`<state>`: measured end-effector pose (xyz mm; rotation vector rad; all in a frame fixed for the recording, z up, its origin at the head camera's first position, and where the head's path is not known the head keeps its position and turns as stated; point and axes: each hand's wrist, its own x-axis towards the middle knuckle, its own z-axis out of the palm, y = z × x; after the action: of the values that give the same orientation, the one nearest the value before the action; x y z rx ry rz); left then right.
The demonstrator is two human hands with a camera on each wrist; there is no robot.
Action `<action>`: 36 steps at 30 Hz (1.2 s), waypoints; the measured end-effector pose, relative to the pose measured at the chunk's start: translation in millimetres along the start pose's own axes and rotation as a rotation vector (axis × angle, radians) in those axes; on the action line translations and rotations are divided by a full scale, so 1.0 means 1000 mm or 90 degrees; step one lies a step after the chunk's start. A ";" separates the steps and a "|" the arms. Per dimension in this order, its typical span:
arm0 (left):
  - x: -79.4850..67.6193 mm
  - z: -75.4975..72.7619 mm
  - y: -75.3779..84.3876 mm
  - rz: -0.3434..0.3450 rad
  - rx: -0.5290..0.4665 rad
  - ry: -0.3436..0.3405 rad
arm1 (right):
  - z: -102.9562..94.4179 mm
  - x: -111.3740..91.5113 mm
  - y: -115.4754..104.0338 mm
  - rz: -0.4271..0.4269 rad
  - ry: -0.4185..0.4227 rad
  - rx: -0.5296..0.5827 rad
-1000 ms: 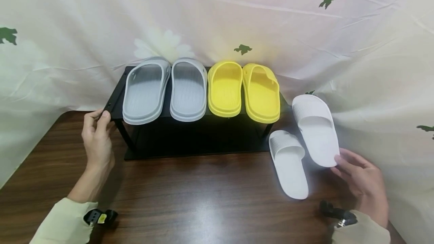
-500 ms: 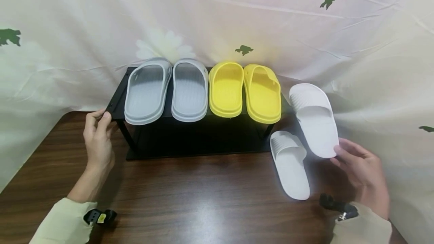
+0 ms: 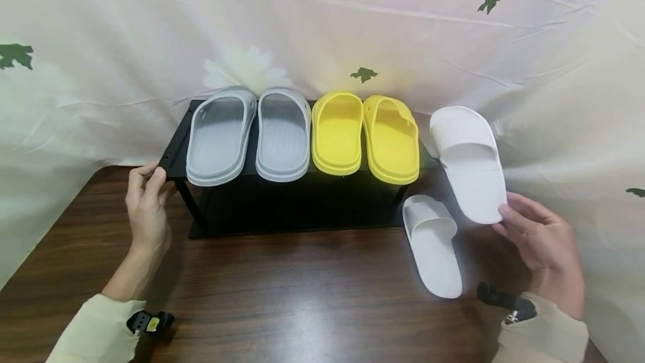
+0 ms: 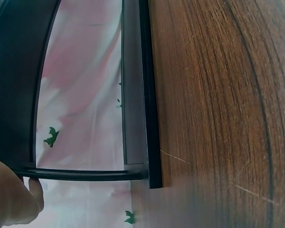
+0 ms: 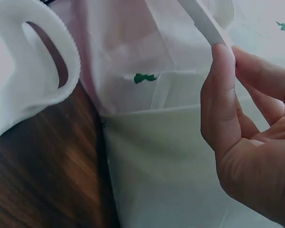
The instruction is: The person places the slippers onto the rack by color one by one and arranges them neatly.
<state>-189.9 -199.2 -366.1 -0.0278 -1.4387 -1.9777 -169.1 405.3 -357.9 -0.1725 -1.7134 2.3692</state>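
Note:
In the head view my right hand [image 3: 546, 240] pinches the heel end of a white slide slipper [image 3: 473, 189], thumb on top. The right wrist view shows that slipper's thin edge [image 5: 206, 23] between thumb and fingers, well off the table. Its mate, another white slipper [image 3: 438, 256], lies on the table just left of it, toe towards the rack. My left hand [image 3: 147, 212] grips the front left corner of a black two-tier shoe rack [image 3: 176, 153]. In the left wrist view, its fingers [image 4: 35, 194] reach round the upper shelf's end.
On the rack's top shelf stand two grey clogs [image 3: 283, 139] and two yellow clogs [image 3: 336, 139], side by side. The lower shelf [image 3: 297, 209] is in shadow. Pale leaf-print cloth [image 3: 564, 105] hangs behind and at both sides of the brown wooden table [image 3: 302, 296].
My right hand has raised the white slipper, moving it up and away towards the level of the rack's top shelf. The left hand keeps its grip on the rack corner.

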 end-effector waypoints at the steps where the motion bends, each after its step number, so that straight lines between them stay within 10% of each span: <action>1: 0.000 0.000 0.000 0.002 0.001 0.001 | 0.002 0.000 -0.001 0.000 0.004 -0.005; 15: 0.001 0.000 0.000 0.007 0.002 0.004 | 0.018 0.001 -0.016 -0.031 -0.026 0.098; 36: 0.001 0.000 -0.002 0.012 -0.012 0.008 | 0.048 0.000 -0.030 -0.063 -0.069 0.023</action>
<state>-192.1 -199.8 -367.4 -0.0369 -1.4062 -1.9731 -176.1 369.6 -314.1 0.0472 -1.6829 2.3748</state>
